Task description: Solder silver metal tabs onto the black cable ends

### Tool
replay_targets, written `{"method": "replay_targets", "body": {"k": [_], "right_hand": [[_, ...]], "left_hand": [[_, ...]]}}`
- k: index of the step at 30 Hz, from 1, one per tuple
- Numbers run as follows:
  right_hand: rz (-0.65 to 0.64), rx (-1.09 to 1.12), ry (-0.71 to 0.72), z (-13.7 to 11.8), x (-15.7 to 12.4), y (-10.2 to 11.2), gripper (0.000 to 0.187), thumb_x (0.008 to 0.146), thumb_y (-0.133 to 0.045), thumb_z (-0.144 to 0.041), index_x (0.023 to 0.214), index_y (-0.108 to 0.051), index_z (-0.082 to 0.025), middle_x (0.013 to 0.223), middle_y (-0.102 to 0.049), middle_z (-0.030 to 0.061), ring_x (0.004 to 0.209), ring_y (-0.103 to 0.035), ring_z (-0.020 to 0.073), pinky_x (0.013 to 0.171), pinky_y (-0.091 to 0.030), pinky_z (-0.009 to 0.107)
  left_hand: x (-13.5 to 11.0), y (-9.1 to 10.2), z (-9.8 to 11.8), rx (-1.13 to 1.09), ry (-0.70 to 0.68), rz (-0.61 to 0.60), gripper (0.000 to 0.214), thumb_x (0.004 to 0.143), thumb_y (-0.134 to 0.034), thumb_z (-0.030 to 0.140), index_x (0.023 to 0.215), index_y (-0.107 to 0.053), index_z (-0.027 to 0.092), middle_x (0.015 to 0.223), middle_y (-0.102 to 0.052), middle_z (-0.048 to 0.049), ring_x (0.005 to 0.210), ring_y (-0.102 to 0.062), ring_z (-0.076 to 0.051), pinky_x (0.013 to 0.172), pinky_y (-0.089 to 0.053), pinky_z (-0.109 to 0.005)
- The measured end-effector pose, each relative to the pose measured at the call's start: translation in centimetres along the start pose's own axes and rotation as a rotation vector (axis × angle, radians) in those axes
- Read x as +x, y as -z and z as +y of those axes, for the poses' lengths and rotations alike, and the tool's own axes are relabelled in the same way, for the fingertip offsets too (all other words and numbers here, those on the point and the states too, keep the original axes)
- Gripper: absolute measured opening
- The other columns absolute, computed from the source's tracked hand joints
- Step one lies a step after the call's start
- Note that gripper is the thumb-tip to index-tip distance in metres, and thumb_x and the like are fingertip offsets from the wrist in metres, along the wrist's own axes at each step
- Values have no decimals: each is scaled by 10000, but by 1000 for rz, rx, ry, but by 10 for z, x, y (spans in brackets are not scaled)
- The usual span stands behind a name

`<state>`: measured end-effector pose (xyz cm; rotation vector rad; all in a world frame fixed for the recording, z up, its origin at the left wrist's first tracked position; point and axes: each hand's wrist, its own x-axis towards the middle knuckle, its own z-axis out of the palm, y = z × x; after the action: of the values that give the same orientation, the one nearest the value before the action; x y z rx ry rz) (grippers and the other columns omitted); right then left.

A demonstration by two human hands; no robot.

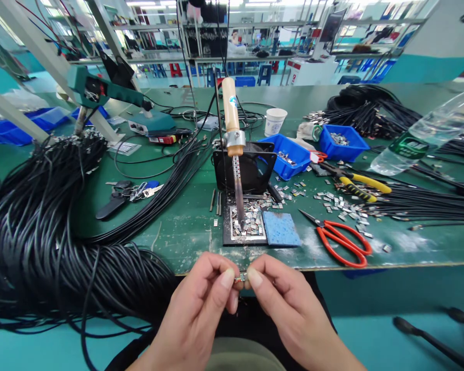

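Observation:
Just off the table's front edge, my left hand (209, 288) pinches the end of a cable, where thin coloured wires (237, 280) show at the fingertips. My right hand (274, 288) is closed thumb to finger on a small metal connector (243, 277), which meets those wires. Most of the cable is hidden by my left hand. Beyond the hands, a soldering iron (232, 118) with a wooden handle points down, its tip over a shallow tray (232, 239) of loose connectors (251, 219). A blue sponge (281, 229) lies against the tray's right side.
Black cables (34, 221) heap on the left. Red-handled scissors (344, 242), yellow-handled pliers (358, 185) and scattered connectors lie to the right. Behind are a fan (216, 170), blue bins (342, 149), a paper cup (275, 121) and a plastic bottle (421, 139). Keys (135, 191) sit left of centre.

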<state>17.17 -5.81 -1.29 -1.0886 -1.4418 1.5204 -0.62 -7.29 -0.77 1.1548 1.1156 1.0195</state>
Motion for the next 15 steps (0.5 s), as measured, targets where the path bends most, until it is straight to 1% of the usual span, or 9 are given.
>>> {"method": "replay_targets", "body": {"k": [2, 4, 6, 7, 9, 11, 15], "right_hand": [[4, -5, 2, -1, 1, 0, 355, 1099, -470, -414, 828, -571, -209, 708, -471, -52, 621, -351, 123, 574, -315, 264], [6, -12, 6, -2, 1, 1, 357, 1099, -469, -416, 826, -570, -210, 702, -460, -53, 620, -346, 125, 574, -310, 265], [12, -13, 8, -1, 1, 1, 356, 1096, -475, -421, 819, -554, -212, 699, -434, -56, 618, -329, 125, 566, -298, 266], [12, -11, 6, 0, 0, 1, 355, 1095, -476, -424, 818, -546, -214, 696, -419, -59, 616, -318, 125, 560, -292, 266], [8, -8, -2, 1, 0, 1, 355, 1097, -471, -426, 819, -535, -215, 690, -394, -64, 610, -306, 124, 551, -283, 267], [5, -10, -4, 2, 0, 1, 356, 1098, -465, -426, 822, -537, -213, 690, -392, -64, 612, -311, 123, 553, -287, 266], [13, -14, 4, 2, 2, 0, 357, 1098, -469, -420, 822, -550, -209, 695, -410, -61, 616, -322, 122, 557, -295, 264]], "left_hand": [[-1, 1, 1, -11, 3, 3, 236, 1075, -516, 403, 968, -640, 233, 754, -603, 20, 711, -557, -157, 714, -474, -268], [0, 2, 2, -12, -14, 12, 167, 1053, -567, 375, 1032, -672, 247, 830, -653, 4, 717, -606, -156, 705, -506, -264], [1, 5, 3, 34, -67, 0, 124, 1019, -635, 309, 1121, -701, 283, 925, -686, -7, 724, -649, -153, 692, -537, -256], [1, 7, 2, 78, -108, -18, 162, 1005, -655, 271, 1154, -711, 306, 955, -693, -8, 728, -662, -153, 689, -547, -254], [3, 12, 1, 178, -191, -66, 236, 1006, -646, 212, 1184, -727, 345, 937, -694, -6, 743, -670, -159, 703, -557, -260], [4, 16, 0, 254, -248, -100, 269, 1022, -612, 179, 1177, -738, 359, 895, -683, -4, 762, -667, -166, 728, -554, -272], [5, 16, -1, 304, -266, -100, 249, 1034, -586, 166, 1131, -740, 337, 856, -659, -4, 758, -667, -165, 728, -556, -275]]}}
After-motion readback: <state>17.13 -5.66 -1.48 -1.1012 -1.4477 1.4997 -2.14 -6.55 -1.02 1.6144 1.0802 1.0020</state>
